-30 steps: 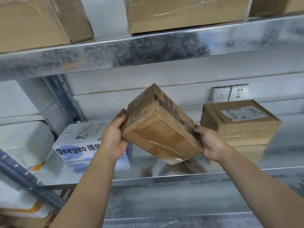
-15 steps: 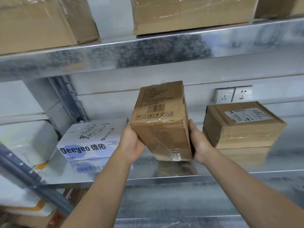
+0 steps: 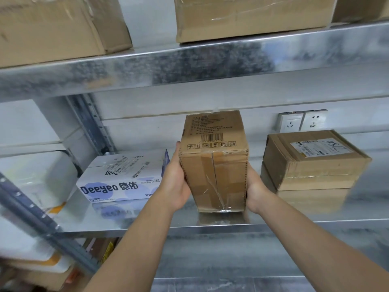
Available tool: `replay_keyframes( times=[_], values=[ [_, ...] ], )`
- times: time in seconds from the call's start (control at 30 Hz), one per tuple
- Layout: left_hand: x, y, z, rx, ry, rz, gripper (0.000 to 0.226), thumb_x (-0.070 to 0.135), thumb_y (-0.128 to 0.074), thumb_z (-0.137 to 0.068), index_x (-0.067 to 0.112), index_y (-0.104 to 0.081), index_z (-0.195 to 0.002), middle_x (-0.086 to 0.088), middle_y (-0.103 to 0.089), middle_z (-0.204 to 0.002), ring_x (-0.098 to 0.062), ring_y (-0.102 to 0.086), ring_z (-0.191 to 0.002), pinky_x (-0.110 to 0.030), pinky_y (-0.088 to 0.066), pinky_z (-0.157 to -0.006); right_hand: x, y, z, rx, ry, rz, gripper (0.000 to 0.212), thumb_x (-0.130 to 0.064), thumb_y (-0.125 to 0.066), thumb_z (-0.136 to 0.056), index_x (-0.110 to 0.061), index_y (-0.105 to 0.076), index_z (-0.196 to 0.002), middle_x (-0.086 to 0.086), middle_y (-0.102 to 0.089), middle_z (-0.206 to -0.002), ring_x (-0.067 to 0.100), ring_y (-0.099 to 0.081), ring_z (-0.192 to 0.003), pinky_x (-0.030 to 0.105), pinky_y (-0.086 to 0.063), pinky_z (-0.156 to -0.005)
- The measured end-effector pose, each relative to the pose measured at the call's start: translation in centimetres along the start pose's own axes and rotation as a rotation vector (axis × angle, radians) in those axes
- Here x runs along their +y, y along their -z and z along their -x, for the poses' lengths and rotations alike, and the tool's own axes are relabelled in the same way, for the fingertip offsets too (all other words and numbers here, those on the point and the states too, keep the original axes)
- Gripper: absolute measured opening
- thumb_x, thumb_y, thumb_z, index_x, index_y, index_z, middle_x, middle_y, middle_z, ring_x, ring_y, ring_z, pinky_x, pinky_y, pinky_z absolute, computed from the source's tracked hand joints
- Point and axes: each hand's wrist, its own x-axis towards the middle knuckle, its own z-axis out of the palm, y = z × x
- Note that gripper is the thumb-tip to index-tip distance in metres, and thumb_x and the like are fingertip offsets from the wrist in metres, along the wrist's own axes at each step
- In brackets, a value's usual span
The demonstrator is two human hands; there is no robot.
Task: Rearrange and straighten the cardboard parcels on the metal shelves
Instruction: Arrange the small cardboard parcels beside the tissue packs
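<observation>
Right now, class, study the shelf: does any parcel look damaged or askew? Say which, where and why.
The upright parcel in the middle is damaged: its front tape is split and wrinkled, and its top front edge is torn. At right, the labelled parcel seems to overhang the lower parcel.

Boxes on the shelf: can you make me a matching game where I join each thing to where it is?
Things:
1 white Deeyeo box
2 wall sockets
3 barcode box
4 box with the white label

Places:
A held between the left hand and right hand
B on the wall at the back
C on the shelf, left of both hands
D on the shelf, right of both hands

Pairs: 1-C, 2-B, 3-A, 4-D
</observation>
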Motion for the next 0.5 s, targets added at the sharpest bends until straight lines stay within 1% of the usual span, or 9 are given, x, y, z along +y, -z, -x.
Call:
replay_keyframes(
  times=[0.1,0.13,0.17,0.23,0.27,0.33,0.37,0.43,0.5],
  values=[
    [0.2,0.2,0.1,-0.014,-0.011,0.020,0.057,0.053,-0.029,-0.109,0.018,-0.069,-0.128,-0.006,-0.071,-0.126,-0.024,-0.067,-0.119,-0.044,-0.048,-0.105,-0.6,-0.3,0.1,0.049,0.031,0.106,0.063,-0.070,-0.044,-0.099,-0.018,-0.076,-0.111,0.010,-0.080,-0.094,0.029,-0.075,-0.088,0.038,-0.059,-0.079],
    [0.3,0.3,0.1,-0.017,-0.016,0.030,0.055,0.051,-0.029,-0.109,0.018,-0.071,-0.125,-0.007,-0.072,-0.125,-0.024,-0.068,-0.117,-0.043,-0.049,-0.101,-0.8,-0.4,0.0,0.076,0.050,0.171,0.063,-0.070,-0.042,-0.099,-0.018,-0.075,-0.111,0.009,-0.079,-0.096,0.026,-0.073,-0.088,0.035,-0.056,-0.079],
    [0.3,0.4,0.1,-0.017,-0.021,0.038,0.054,0.049,-0.030,-0.109,0.018,-0.072,-0.122,-0.008,-0.072,-0.124,-0.025,-0.069,-0.116,-0.042,-0.051,-0.097,-1.0,-0.4,0.1,0.103,0.073,0.251,0.063,-0.072,-0.039,-0.099,-0.020,-0.073,-0.112,0.008,-0.077,-0.101,0.023,-0.070,-0.091,0.035,-0.053,-0.084],
    [0.3,0.5,0.1,-0.012,-0.031,0.054,0.051,0.044,-0.032,-0.109,0.019,-0.076,-0.112,-0.007,-0.074,-0.119,-0.024,-0.071,-0.110,-0.038,-0.056,-0.088,-1.4,-0.3,0.0,0.157,0.130,0.429,0.068,-0.077,-0.030,-0.096,-0.027,-0.069,-0.122,0.006,-0.070,-0.119,0.025,-0.064,-0.108,0.041,-0.048,-0.100],
    [0.2,0.6,0.1,-0.005,-0.033,0.061,0.050,0.040,-0.034,-0.109,0.021,-0.080,-0.104,-0.007,-0.076,-0.115,-0.023,-0.073,-0.105,-0.036,-0.057,-0.083,-1.6,-0.2,-0.2,0.171,0.167,0.495,0.066,-0.074,-0.028,-0.097,-0.029,-0.067,-0.126,0.007,-0.067,-0.126,0.028,-0.060,-0.116,0.045,-0.046,-0.106],
    [-0.1,1.0,-0.1,0.025,-0.025,0.080,0.050,0.035,-0.036,-0.107,0.022,-0.083,-0.093,-0.007,-0.077,-0.110,-0.023,-0.073,-0.101,-0.036,-0.056,-0.081,-1.8,-0.2,-0.1,0.129,0.208,0.513,0.049,-0.059,-0.032,-0.104,-0.031,-0.067,-0.121,0.006,-0.068,-0.126,0.029,-0.059,-0.119,0.048,-0.046,-0.108],
    [-0.2,1.2,-0.1,0.042,-0.018,0.097,0.047,0.034,-0.038,-0.106,0.020,-0.081,-0.095,-0.008,-0.077,-0.109,-0.024,-0.073,-0.100,-0.038,-0.055,-0.083,-1.8,-0.1,-0.1,0.095,0.217,0.483,0.040,-0.053,-0.034,-0.105,-0.033,-0.069,-0.113,0.006,-0.070,-0.122,0.029,-0.060,-0.117,0.049,-0.047,-0.107],
    [-0.3,1.5,-0.1,0.048,0.004,0.124,0.038,0.033,-0.040,-0.105,0.015,-0.074,-0.105,-0.008,-0.077,-0.103,-0.023,-0.074,-0.092,-0.037,-0.056,-0.081,-1.9,-0.2,0.4,0.027,0.231,0.420,0.036,-0.049,-0.038,-0.106,-0.034,-0.069,-0.100,0.004,-0.074,-0.111,0.030,-0.063,-0.114,0.050,-0.051,-0.103],
    [-0.4,1.8,0.0,0.047,0.024,0.116,0.035,0.036,-0.043,-0.104,0.013,-0.064,-0.118,-0.006,-0.075,-0.101,-0.021,-0.074,-0.084,-0.035,-0.058,-0.071,-2.0,-0.3,0.7,-0.050,0.262,0.369,0.034,-0.052,-0.041,-0.106,-0.036,-0.071,-0.105,-0.001,-0.078,-0.102,0.028,-0.067,-0.110,0.046,-0.053,-0.098]
  ],
)
